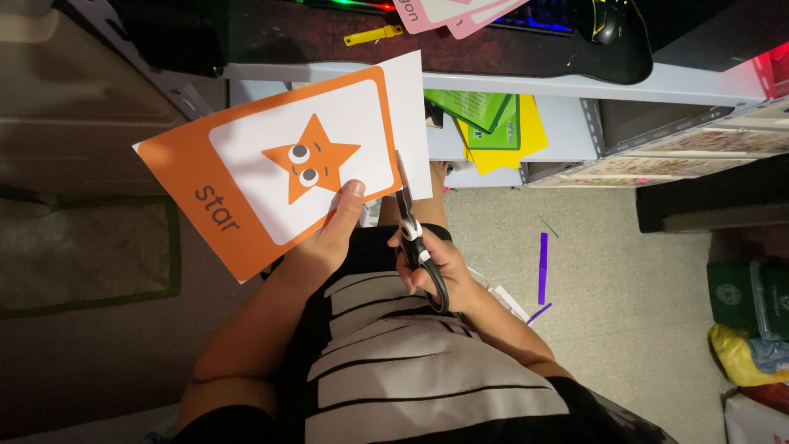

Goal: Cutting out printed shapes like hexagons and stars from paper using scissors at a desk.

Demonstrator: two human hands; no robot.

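My left hand pinches the lower edge of a paper card, orange with a white panel and a cartoon star with googly eyes. A white margin strip runs along the card's right side. My right hand grips black-handled scissors, fingers through the loops. The blades point up and meet the card where the orange border joins the white margin. Both hands hover above my lap, over a black and white striped garment.
A desk edge crosses the top, with pink cards, a yellow clip, a lit keyboard and a mouse. Green and yellow sheets lie on a shelf below. Purple paper strips lie on the floor; bags stand right.
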